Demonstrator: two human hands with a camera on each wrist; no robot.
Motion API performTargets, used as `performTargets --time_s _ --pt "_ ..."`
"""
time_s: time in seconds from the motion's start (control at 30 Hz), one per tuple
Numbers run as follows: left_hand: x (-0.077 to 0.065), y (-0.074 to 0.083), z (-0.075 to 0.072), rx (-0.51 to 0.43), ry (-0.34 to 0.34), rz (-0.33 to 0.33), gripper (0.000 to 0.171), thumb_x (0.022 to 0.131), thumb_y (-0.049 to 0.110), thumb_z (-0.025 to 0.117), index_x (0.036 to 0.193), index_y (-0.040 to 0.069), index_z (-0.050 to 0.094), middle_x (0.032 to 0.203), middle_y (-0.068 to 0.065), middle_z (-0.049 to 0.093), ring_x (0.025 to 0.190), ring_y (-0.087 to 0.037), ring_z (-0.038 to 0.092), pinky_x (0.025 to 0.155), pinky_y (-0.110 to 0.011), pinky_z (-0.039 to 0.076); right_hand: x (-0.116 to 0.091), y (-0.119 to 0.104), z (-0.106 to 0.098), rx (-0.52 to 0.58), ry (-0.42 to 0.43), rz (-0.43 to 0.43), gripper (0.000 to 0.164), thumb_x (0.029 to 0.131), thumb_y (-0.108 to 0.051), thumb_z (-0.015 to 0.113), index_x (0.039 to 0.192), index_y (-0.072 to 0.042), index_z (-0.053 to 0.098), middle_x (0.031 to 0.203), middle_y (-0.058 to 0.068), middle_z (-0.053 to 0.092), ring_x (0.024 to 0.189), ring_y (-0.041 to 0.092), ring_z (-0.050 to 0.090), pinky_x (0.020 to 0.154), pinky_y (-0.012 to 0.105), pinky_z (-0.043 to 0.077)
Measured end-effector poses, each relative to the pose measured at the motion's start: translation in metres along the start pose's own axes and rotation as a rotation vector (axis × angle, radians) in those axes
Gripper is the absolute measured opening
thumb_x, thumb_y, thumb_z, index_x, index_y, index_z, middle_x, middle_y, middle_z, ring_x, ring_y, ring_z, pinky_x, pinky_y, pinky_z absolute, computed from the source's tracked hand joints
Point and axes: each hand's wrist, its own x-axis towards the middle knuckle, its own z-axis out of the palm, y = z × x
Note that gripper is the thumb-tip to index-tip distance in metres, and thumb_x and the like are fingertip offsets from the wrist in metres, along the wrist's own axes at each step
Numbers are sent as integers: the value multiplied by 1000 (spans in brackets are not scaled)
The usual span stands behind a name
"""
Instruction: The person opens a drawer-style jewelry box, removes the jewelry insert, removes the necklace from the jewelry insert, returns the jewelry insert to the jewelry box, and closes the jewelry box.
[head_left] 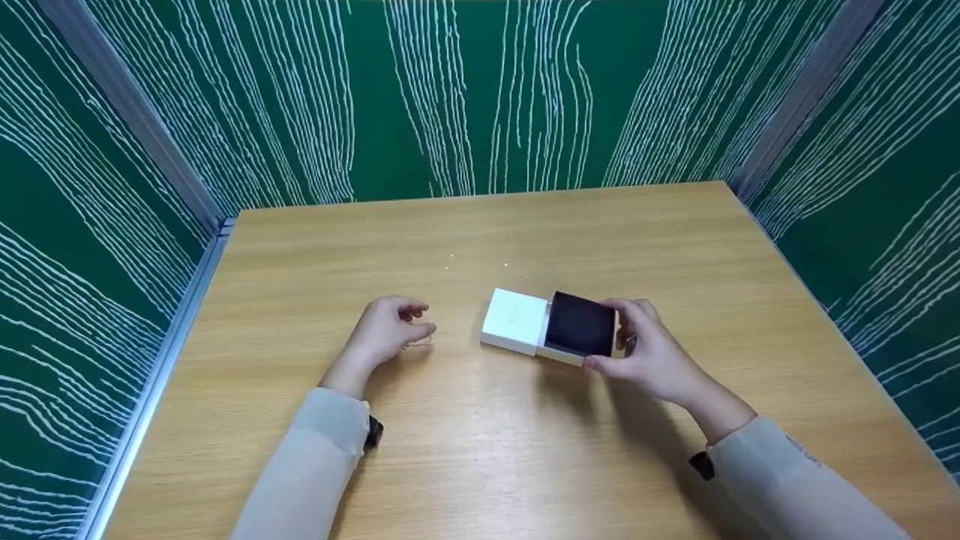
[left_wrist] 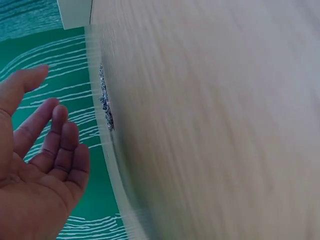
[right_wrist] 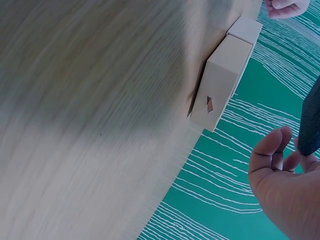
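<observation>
My right hand (head_left: 652, 356) pinches a thin black square pad (head_left: 581, 324) by its edge. In the head view the pad overlaps the pulled-out drawer of a small white cardboard box (head_left: 514, 319); in the right wrist view, the dark pad (right_wrist: 311, 120) is apart from the box (right_wrist: 220, 75), whose near end has a small cut-out. My left hand (head_left: 382, 330) is left of the box, palm sideways and fingers loosely bent, holding nothing. Beside its fingers lies a thin glittering chain (left_wrist: 105, 100) on the table.
The wooden table (head_left: 450, 450) carries a few tiny bright specks (head_left: 505, 265) behind the box. Green panels (head_left: 487, 112) with wavy white lines stand around its back and sides, joined by metal posts (head_left: 810, 90).
</observation>
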Motion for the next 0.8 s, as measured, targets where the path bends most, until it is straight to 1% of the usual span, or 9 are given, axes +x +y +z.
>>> performTargets --time_s 0.1,0.27,0.33,0.47,0.67,0.8 --pt "1 7 3 2 -4 23 53 101 28 86 147 5 74 146 -14 74 138 -34 65 117 -51 57 1 0 -1 -7 1 3 89 88 -24 99 162 -11 50 139 15 44 106 29 51 86 24 46" --pt "7 22 10 4 -25 34 69 100 33 88 160 9 63 159 -10 66 151 -36 59 125 -55 53 0 0 -1 -10 -1 -1 89 88 -24 99 162 -11 51 138 15 45 106 28 51 86 26 47" --pt "10 29 14 6 -38 40 74 99 33 89 163 9 60 162 -9 64 154 -36 57 127 -56 51 0 0 -1 -7 -1 -4 89 88 -24 99 162 -11 51 137 15 45 105 28 50 85 25 47" --pt "18 38 22 39 -76 58 83 97 34 91 167 8 54 167 -9 59 157 -36 54 131 -56 47 -2 1 0 3 1 -7 89 88 -21 99 162 -9 50 137 15 45 104 27 50 83 24 46" --pt "28 42 32 83 -123 26 94 94 38 93 172 11 47 173 -10 51 160 -35 51 135 -56 42 -2 2 -1 17 7 -2 90 88 -18 98 163 -10 50 139 16 45 105 28 50 84 25 46" --pt "33 44 39 111 -183 29 99 92 40 94 173 10 45 176 -12 48 162 -35 49 137 -54 39 -3 2 -2 18 12 -5 90 88 -19 98 163 -10 50 140 16 45 105 28 50 84 25 46"
